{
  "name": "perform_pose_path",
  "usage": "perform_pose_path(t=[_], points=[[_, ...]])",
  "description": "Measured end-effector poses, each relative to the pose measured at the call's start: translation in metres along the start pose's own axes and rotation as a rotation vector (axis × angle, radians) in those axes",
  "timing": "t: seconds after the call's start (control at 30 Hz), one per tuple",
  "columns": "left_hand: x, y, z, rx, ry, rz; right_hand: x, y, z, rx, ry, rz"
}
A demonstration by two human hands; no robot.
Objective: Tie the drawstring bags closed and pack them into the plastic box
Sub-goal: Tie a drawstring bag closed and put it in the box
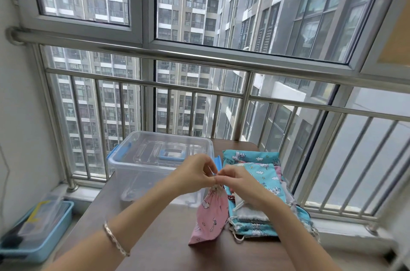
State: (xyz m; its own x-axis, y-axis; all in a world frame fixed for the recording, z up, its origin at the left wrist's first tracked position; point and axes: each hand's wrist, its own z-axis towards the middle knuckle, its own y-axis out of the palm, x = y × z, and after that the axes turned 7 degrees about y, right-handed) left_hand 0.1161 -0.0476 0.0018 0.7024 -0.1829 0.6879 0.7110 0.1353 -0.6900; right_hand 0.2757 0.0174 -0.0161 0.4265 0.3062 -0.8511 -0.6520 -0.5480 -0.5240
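Note:
A pink drawstring bag (210, 215) with a cartoon print hangs from its gathered neck above the brown table (159, 237), its bottom touching the tabletop. My left hand (195, 174) and my right hand (241, 186) meet just above that neck, each pinching the bag's drawstring. To the right lies a pile of blue, white and pink drawstring bags (259, 184). The clear plastic box (155, 166) with blue latches stands behind my hands, its lid on.
A steel railing (199, 93) and windows run along the table's far and right sides. On the floor at the left sits a light blue tray (37, 233) holding a clear container.

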Motion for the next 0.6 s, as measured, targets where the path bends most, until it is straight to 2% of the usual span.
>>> perform_pose_path(t=[0.2, 0.3, 0.37, 0.47, 0.53, 0.6], points=[[0.004, 0.001, 0.0, 0.115, 0.106, 0.176, 0.016, 0.001, 0.003, -0.275, 0.098, 0.648], [0.002, 0.003, 0.0, 0.119, 0.097, 0.183, 0.018, 0.004, 0.002, -0.293, 0.078, 0.718], [0.0, 0.004, -0.001, 0.088, 0.071, 0.164, 0.015, 0.006, -0.001, -0.203, 0.067, 0.642], [-0.003, 0.004, 0.0, 0.005, 0.003, 0.058, 0.013, 0.01, -0.004, 0.093, -0.022, 0.39], [-0.004, 0.005, 0.0, -0.036, -0.091, -0.159, 0.013, 0.01, -0.005, 0.246, -0.101, 0.295], [-0.004, 0.006, -0.001, -0.049, -0.191, -0.38, 0.013, 0.009, -0.006, 0.29, -0.165, 0.234]])
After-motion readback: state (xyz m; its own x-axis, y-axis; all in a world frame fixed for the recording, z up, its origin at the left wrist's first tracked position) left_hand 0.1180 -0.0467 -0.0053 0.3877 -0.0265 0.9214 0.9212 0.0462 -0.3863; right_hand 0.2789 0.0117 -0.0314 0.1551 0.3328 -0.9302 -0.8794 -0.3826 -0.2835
